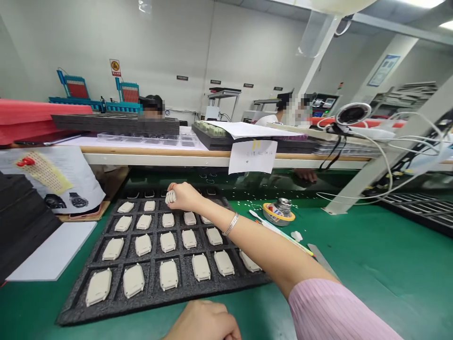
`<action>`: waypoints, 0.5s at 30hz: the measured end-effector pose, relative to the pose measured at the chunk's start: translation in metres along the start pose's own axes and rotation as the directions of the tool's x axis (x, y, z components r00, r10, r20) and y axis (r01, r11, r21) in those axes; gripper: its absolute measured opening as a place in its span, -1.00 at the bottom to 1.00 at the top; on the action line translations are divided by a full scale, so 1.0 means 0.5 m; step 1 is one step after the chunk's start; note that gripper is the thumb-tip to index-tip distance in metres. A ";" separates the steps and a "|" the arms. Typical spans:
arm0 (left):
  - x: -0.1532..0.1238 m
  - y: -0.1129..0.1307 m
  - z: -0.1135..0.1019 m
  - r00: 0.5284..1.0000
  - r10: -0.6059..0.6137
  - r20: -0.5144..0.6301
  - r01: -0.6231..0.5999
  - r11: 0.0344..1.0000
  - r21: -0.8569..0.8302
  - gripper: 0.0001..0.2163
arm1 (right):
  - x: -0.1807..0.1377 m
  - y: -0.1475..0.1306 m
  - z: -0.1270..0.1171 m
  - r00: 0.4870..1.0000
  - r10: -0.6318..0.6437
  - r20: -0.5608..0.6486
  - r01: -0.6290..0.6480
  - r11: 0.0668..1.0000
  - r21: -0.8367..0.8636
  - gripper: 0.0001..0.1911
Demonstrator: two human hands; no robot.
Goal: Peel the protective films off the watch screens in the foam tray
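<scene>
A black foam tray lies on the green bench and holds several beige watch-shaped cases in its pockets. My right hand reaches across to the tray's far row, fingers closed round one beige case at the fingertips. A silver bangle circles that wrist and a pink sleeve covers the forearm. My left hand rests as a loose fist on the bench at the tray's near edge. What it holds, if anything, is hidden.
A roll of tape with a metal object on it, a thin stick tool and a metal ruler lie right of the tray. Black foam stacks and white sheets sit left. A shelf crosses ahead; people work beyond it.
</scene>
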State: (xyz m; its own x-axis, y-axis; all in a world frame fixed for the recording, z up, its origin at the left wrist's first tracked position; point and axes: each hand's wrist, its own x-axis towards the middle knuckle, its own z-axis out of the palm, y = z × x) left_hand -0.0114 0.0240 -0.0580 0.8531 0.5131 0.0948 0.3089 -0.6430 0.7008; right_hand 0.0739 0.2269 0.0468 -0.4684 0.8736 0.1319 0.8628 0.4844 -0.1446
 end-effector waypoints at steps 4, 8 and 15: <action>0.000 -0.002 0.000 1.000 -0.006 0.001 0.006 1.000 0.001 -0.88 | 0.024 0.005 0.032 0.999 -0.007 0.040 0.006 1.000 0.028 -0.66; 0.002 -0.001 -0.002 1.000 -0.011 0.014 0.011 1.000 0.007 -0.94 | 0.034 0.035 0.033 0.998 -0.007 0.066 0.004 0.999 0.035 -0.65; 0.003 0.001 -0.009 0.998 -0.006 0.067 0.001 0.997 0.080 -0.94 | 0.014 0.089 0.007 0.986 0.091 0.139 -0.088 0.996 -0.028 -0.68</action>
State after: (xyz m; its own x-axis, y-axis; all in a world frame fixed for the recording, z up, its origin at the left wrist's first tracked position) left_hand -0.0122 0.0272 -0.0544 0.8773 0.4780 0.0431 0.3422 -0.6860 0.6421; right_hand 0.1083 0.2550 0.0377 -0.4100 0.9119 -0.0193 0.9055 0.4044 -0.1285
